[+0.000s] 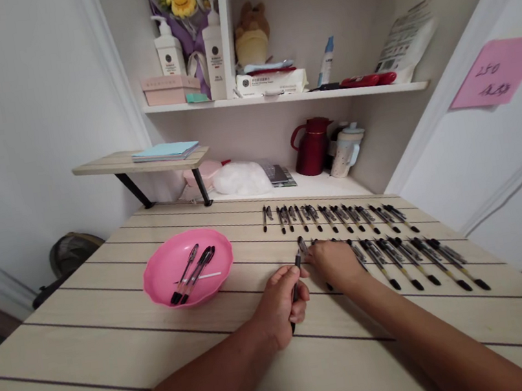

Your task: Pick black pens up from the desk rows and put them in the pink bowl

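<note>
My left hand (284,303) is closed around a black pen (297,260), which stands tilted with its uncapped tip pointing up and away. Just beyond it, my right hand (332,263) reaches down to the table with its fingers pinched at a clear and black pen cap (302,245). The fingertips are partly hidden behind the hand. To the right of that hand, a near row of uncapped pens (402,266) lies with caps beside them. A far row of pens (337,218) and caps runs behind it.
A pink bowl (154,270) on the left holds several pens and a thin white stick. Behind it stands a small raised shelf (114,165) bearing blue paper (166,151). A red jug (313,148) and a light tumbler (346,150) stand at the back.
</note>
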`<state>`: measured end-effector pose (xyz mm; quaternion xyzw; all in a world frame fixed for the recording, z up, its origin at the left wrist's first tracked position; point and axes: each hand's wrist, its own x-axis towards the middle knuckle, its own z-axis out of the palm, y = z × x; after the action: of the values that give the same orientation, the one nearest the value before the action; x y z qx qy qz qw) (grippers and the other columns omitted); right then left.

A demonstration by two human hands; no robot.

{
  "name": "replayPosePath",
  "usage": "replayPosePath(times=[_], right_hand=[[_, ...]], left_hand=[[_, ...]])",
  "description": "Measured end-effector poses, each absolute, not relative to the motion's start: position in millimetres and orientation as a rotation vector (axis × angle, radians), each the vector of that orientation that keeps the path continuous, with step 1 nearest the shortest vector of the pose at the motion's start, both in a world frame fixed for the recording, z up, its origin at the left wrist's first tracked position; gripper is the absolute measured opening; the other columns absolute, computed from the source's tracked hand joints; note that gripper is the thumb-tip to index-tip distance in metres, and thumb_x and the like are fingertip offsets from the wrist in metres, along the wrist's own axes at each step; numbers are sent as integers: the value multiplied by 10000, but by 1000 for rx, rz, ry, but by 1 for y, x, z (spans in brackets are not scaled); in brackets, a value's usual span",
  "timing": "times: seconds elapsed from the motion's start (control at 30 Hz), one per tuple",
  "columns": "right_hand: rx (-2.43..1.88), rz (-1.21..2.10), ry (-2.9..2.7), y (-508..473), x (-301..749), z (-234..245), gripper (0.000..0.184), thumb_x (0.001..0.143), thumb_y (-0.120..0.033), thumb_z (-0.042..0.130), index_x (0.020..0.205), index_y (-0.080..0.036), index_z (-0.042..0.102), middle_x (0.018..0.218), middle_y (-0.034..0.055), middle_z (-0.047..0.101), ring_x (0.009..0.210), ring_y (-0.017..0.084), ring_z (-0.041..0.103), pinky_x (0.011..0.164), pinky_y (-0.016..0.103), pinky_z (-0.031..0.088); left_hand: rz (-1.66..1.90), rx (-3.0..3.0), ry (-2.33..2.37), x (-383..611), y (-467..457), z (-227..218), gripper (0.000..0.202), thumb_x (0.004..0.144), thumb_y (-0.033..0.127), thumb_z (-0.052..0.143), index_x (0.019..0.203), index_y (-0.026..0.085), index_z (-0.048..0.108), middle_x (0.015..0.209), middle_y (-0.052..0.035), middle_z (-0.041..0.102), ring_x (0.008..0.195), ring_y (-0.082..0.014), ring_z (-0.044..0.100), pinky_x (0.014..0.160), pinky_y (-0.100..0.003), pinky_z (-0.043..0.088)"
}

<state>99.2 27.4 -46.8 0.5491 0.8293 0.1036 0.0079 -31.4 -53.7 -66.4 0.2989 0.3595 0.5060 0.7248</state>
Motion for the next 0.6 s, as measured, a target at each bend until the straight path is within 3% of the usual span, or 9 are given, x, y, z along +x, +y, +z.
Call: replayPosePath(times=[0.33,0.6], right_hand=[[1786,372,2598,24,106,-49,279,856,-293,413,756,-162,639,813,117,682,721,216,636,567,266,374],[1914,227,2608,-3,132,-37,303,854,-314,411,672,-197,622,741,72,678,691,190,624,529,250,306]], left_hand=[[1108,657,806,-31,-53,-67,283,754,440,535,865,185,481,521,72,446,304,-9,233,335,-163,108],[1215,639,854,-31,-51,-66,331,728,398,548,962,164,532,624,35,490,407,-52,427,379,-176,300]])
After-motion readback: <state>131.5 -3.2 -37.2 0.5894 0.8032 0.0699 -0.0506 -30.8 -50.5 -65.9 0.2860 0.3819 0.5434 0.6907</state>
